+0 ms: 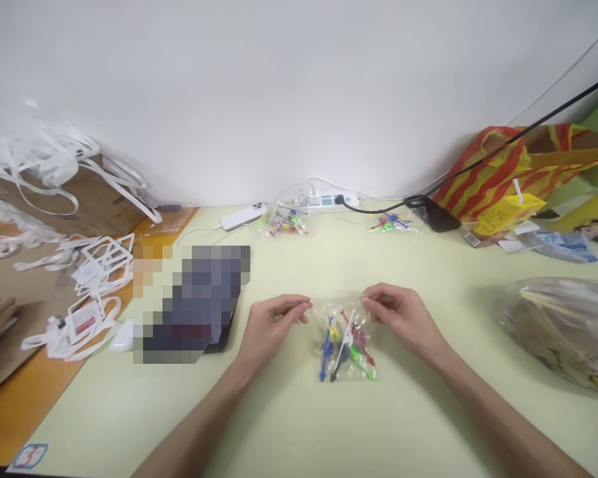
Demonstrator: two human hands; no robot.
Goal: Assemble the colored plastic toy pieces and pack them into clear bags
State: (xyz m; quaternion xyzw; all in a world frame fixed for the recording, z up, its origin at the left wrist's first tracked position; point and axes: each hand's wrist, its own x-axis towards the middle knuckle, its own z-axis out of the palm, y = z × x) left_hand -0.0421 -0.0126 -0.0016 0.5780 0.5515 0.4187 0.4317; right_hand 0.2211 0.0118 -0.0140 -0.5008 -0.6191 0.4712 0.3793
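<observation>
I see the pale green table [289,425] bare along its near side, cluttered at the far wall. My left hand [272,328] and right hand [403,318] pinch the top corners of a small clear bag of coloured plastic picks [347,342], centre table. Two similar bags [283,223] lie far off; a large plastic bag [561,328] crowds the right edge.

Both forearms are extending forward over the table's near middle. Left hand [272,325] and right hand [401,315] are facing each other, fingertips pinched, palms turned inward.
</observation>
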